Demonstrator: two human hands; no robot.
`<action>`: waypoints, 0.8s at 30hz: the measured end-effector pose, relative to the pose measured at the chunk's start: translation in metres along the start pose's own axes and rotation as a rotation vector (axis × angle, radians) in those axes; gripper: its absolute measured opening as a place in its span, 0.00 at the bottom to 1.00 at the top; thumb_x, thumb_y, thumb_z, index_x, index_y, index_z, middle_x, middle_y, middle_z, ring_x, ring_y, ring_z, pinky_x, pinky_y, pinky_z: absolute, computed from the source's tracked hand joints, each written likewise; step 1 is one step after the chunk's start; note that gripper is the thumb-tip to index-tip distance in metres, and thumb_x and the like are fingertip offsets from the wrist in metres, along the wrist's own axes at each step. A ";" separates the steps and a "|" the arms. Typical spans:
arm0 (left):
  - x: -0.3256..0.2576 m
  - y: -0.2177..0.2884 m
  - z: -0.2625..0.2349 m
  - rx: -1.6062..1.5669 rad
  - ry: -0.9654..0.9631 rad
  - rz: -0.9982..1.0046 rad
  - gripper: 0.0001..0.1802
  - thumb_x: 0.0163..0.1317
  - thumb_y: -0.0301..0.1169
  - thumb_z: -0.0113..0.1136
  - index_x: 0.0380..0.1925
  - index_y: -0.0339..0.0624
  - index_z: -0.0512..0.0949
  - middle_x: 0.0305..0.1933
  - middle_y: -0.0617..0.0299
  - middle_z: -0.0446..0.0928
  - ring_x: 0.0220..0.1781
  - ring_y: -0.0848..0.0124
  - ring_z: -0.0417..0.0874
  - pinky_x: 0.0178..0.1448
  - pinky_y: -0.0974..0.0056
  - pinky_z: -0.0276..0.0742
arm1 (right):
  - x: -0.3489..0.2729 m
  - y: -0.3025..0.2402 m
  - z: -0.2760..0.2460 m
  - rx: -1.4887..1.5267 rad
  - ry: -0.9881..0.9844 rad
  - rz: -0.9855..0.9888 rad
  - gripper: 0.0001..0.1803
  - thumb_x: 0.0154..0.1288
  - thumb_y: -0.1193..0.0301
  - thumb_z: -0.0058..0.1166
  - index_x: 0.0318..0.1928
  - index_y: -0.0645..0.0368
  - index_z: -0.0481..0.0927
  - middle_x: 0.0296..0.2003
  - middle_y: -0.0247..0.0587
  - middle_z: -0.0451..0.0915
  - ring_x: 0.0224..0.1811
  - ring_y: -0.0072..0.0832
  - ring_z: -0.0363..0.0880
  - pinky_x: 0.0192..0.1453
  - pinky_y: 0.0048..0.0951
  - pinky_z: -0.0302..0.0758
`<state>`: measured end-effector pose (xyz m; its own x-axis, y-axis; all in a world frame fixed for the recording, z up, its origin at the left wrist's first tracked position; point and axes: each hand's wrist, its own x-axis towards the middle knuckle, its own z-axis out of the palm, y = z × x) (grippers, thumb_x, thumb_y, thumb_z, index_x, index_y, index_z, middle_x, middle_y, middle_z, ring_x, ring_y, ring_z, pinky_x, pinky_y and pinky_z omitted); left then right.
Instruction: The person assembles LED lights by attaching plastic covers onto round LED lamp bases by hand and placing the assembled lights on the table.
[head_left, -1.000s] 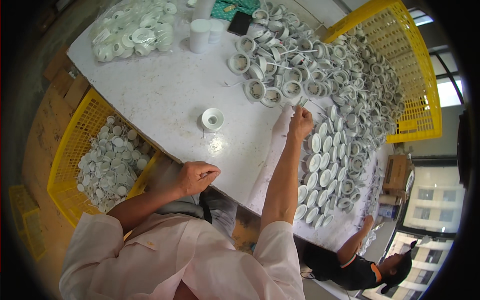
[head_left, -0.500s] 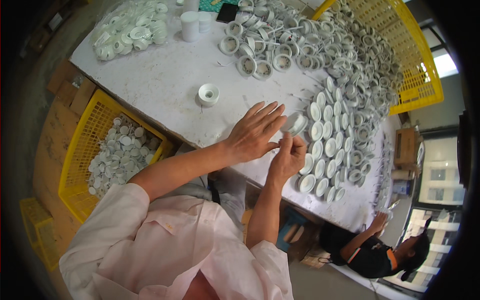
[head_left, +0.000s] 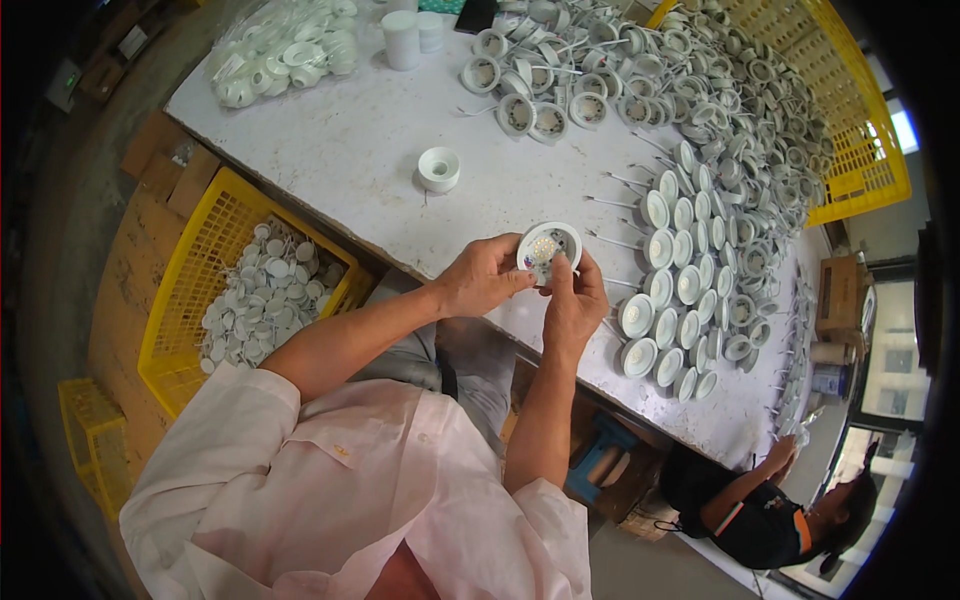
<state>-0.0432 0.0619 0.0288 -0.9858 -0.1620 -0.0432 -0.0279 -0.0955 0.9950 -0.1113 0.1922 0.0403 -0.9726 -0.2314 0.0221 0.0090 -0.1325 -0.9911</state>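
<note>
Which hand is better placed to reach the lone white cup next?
Likely the left hand: it is nearer the white cup. Both hands hold the round fixture, so the right hand would have to support it alone.

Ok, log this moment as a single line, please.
left hand: holding round fixture | right hand: holding same, thumb at its face | nearby: white cup-shaped piece on table, rows of white discs to the right
</note>
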 end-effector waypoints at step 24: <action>-0.081 -0.062 -0.126 -0.409 0.312 -0.144 0.19 0.67 0.26 0.52 0.58 0.35 0.69 0.48 0.57 0.78 0.42 0.76 0.80 0.31 0.75 0.71 | 0.060 0.066 0.133 -0.833 -0.444 -0.519 0.34 0.48 0.63 0.71 0.56 0.64 0.74 0.52 0.52 0.73 0.56 0.49 0.69 0.57 0.44 0.71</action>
<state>0.0596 -0.0432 -0.0411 -0.8792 -0.3969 -0.2634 -0.0313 -0.5036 0.8634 -0.1384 0.0417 -0.0068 -0.6394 -0.6872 0.3449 -0.7046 0.3441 -0.6206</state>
